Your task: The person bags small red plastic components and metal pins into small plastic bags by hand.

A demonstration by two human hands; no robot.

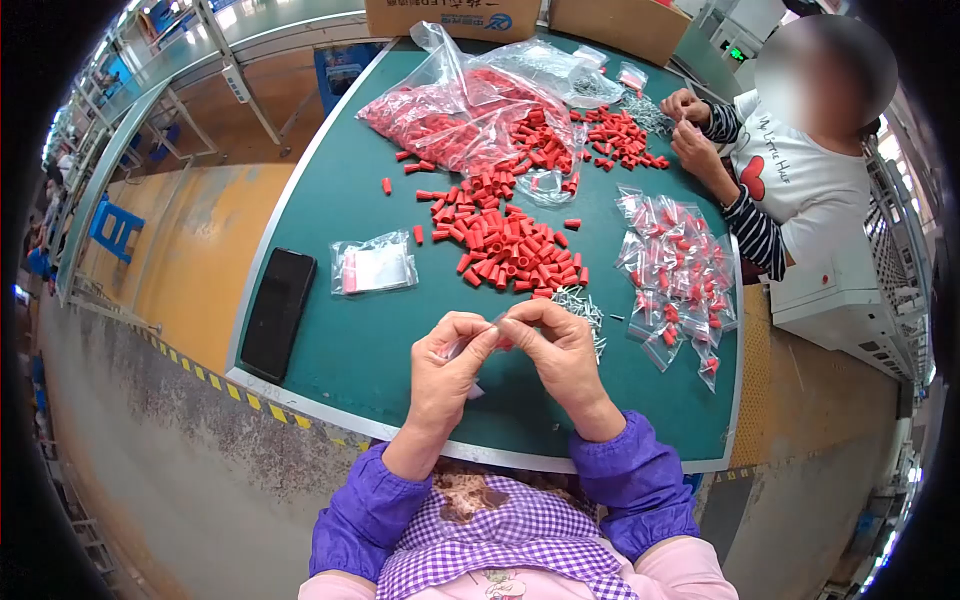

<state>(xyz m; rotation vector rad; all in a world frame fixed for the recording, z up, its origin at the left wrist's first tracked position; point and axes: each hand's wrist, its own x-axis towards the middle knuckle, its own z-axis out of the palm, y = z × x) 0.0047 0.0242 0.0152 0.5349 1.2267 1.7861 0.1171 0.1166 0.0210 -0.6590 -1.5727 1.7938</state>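
Note:
Both my hands meet above the near part of the green table, fingertips pinched together. My left hand (452,365) is closed on a small clear plastic bag (456,349), partly hidden by the fingers. Closed on the bag's other side, at its upper edge, is my right hand (556,355). Something red (505,343) shows between the hands, apparently inside the bag. Just beyond them lies a heap of red tapered plastic caps (510,245). A small pile of silvery screws or pins (580,305) sits beside my right fingers.
Filled small bags (675,265) lie at the right. A large clear sack of red caps (450,115) is at the back. On the left are a black phone (279,313) and a flat packet (375,265). A co-worker's hands (690,130) work at the far right; cardboard boxes (620,25) stand behind.

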